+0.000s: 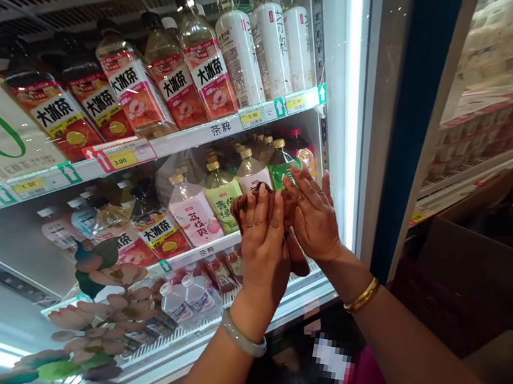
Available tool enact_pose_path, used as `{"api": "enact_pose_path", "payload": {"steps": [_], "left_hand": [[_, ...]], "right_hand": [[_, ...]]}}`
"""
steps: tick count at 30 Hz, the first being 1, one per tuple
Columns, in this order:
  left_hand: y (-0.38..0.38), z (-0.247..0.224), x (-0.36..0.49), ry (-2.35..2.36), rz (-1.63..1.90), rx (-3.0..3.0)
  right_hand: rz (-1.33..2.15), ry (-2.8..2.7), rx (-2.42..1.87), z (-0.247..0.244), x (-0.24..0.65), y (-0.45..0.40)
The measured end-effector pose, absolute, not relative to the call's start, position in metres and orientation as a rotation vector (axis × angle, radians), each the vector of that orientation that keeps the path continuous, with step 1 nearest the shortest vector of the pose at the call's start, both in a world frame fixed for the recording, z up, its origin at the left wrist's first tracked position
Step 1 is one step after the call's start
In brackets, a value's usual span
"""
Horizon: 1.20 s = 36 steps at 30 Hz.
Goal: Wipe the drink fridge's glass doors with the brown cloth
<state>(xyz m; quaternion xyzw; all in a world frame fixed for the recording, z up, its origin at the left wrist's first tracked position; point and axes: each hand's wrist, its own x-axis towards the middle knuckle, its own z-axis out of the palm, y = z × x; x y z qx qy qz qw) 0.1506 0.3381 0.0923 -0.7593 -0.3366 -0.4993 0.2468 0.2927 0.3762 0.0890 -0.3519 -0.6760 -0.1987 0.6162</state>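
My left hand (pixel 268 239), with a pale bangle at the wrist, presses on a brown cloth (pixel 297 256) against the glass door of a lit drinks cooler. Its fingers point upward over the bunched cloth. Beside it on the right, my right hand (pixel 313 217) lies along the same cloth, fingers stretched up and a gold bangle on the wrist. Behind the glass stand a green-labelled bottle (pixel 281 165) and a pink-labelled bottle (pixel 195 211).
Upper shelf (pixel 218 126) holds several tea bottles and white-labelled bottles (pixel 273 42). Flower decals (pixel 95 316) mark the lower glass. A bright light strip (pixel 350 90) runs down the door's right side. An open carton (pixel 479 260) and another stocked shelf stand at right.
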Motion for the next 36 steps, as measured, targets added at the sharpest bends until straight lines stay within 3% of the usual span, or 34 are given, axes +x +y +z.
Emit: {"api": "enact_pose_path", "payload": {"steps": [7,15,22,29,36], "left_hand": [[0.345,0.051,0.166,-0.879,-1.288,-2.071],[0.354,0.119,0.164,-0.778,-1.323,-2.078],[0.353,0.066,0.182,-0.726,-1.124,-2.219],[0.367,0.117,0.201,-0.727,-1.320,-2.122],[0.376,0.090,0.216,-0.618,-1.160,-2.242]], "right_hand": [[-0.457,-1.522,-0.826,0.086,0.305,0.382],[-0.431,-1.493,-0.810,0.088,0.304,0.379],[-0.324,-1.313,-0.850,0.086,0.320,0.388],[-0.309,-1.342,-0.861,0.085,0.326,0.388],[-0.297,-1.244,-0.893,0.078,0.334,0.393]]}}
